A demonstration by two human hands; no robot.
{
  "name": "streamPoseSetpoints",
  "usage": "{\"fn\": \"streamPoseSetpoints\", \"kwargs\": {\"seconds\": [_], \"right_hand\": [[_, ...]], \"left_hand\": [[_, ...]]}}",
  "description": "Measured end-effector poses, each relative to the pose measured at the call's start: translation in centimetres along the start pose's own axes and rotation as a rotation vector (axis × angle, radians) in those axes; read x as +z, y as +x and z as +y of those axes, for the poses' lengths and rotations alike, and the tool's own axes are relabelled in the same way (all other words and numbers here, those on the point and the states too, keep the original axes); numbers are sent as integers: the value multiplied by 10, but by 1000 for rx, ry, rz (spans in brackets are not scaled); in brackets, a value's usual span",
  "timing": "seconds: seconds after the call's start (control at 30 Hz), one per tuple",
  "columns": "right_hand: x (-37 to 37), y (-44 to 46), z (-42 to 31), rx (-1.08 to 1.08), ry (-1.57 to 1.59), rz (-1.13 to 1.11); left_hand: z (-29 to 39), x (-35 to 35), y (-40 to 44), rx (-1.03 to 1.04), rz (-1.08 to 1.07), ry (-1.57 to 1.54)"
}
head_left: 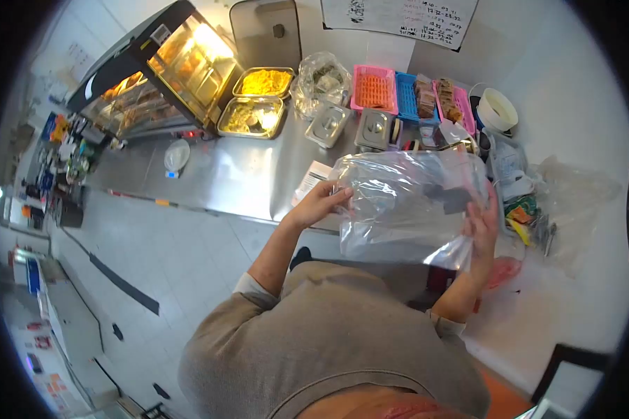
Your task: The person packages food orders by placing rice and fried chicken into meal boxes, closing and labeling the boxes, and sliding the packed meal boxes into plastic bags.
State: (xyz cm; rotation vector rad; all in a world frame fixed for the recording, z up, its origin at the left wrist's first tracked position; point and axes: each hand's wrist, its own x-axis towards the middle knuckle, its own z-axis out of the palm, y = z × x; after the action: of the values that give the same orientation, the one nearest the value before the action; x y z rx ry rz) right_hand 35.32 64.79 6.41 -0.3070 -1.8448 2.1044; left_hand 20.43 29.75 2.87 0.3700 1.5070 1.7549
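A large clear plastic bag (391, 202) is stretched between my two hands, above the front edge of the steel counter. My left hand (323, 202) pinches the bag's left edge, thumb on top. On the opposite side, my right hand (483, 222) grips the bag's right edge, its fingers partly seen through the plastic. Under the bag's left end lies a printed sheet of paper (312, 180). Behind the bag stand two lidded steel containers, one on the left (328, 124) and one on the right (374, 130).
A lit food display case (168, 70) stands at the back left, beside two trays of yellow food (264, 82). Pink (374, 89) and blue (407, 98) baskets line the wall. A white bucket (497, 110) and a bin of packets (521, 209) are at the right.
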Motion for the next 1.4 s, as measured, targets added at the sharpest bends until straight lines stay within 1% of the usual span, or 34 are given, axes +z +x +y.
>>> {"fn": "streamPoseSetpoints", "kwargs": {"seconds": [0.1,0.13,0.2,0.23,0.27,0.33,0.37,0.4,0.43,0.47,0.5,0.53,0.6,0.67,0.73,0.77,0.83,0.87,0.9,0.93,0.97,1.0,1.03,1.07,1.1,1.13,1.2,1.23,1.3,1.33,1.37,1.4], "right_hand": [[74,13,39,9,-662,272],[80,17,79,-205,-872,389],[136,1,78,-363,-1189,438],[160,-10,83,-236,-945,313],[182,-24,91,-121,-687,196],[221,-50,102,285,-390,-53],[237,-69,116,262,-399,84],[240,-84,135,250,-424,171],[241,-100,145,241,-452,259],[239,-115,133,241,-284,292],[235,-136,134,182,-477,382],[227,-157,134,127,-678,459],[197,-212,127,-37,-1224,881],[164,-273,89,320,-1352,1069],[178,-286,119,273,-1391,1079],[185,-291,133,248,-1416,1080],[212,-291,149,290,-1185,1120],[235,-286,149,238,-1189,1187],[260,-282,147,185,-1193,1254],[284,-278,138,119,-1277,1329],[308,-273,125,52,-1360,1404],[322,-273,117,-16,-1446,1479],[328,-280,115,-14,-1467,1492],[334,-290,113,-8,-1490,1496],[341,-305,111,105,-1498,1468],[348,-320,109,217,-1509,1432],[347,-367,106,603,-1469,1302],[348,-394,119,600,-1344,1382],[360,-448,160,595,-1087,1524],[377,-449,151,537,-1154,1611],[390,-458,159,717,-1095,1544],[401,-469,177,885,-1032,1471]], "left_hand": [[-8,-63,-13,13,-75,24],[-9,-82,-17,55,-131,40],[-26,-107,-14,18,-65,171],[-29,-116,-11,16,-32,240],[1,-92,-19,-102,122,368],[-39,-92,7,65,-280,261],[-58,-75,12,187,-326,372],[-75,-58,7,319,-327,449],[-72,-54,5,258,-432,497],[-64,-45,3,196,-536,540],[-59,-35,0,136,-635,579],[-52,-35,2,155,-721,696],[-73,-45,22,117,-507,692],[-84,-89,74,130,-566,428],[-111,-88,64,161,-408,438],[-116,-83,57,132,-419,343],[-109,-71,50,90,-428,157],[-100,-54,37,129,-406,301],[-83,-36,20,110,-489,459],[-76,-21,2,89,-569,621],[-94,-8,-12,252,-690,633],[-71,13,-48,176,-797,670],[-105,21,-52,576,-1140,567],[-113,38,-71,719,-1317,578],[-115,48,-94,851,-1491,581],[-105,53,-116,818,-1553,728],[-78,68,-151,763,-1664,1038],[-91,67,-156,759,-1591,1033],[-140,51,-156,737,-1445,1023],[-168,39,-151,793,-1375,1106],[-199,27,-139,857,-1295,1185],[-230,15,-123,748,-1255,1181]]}}
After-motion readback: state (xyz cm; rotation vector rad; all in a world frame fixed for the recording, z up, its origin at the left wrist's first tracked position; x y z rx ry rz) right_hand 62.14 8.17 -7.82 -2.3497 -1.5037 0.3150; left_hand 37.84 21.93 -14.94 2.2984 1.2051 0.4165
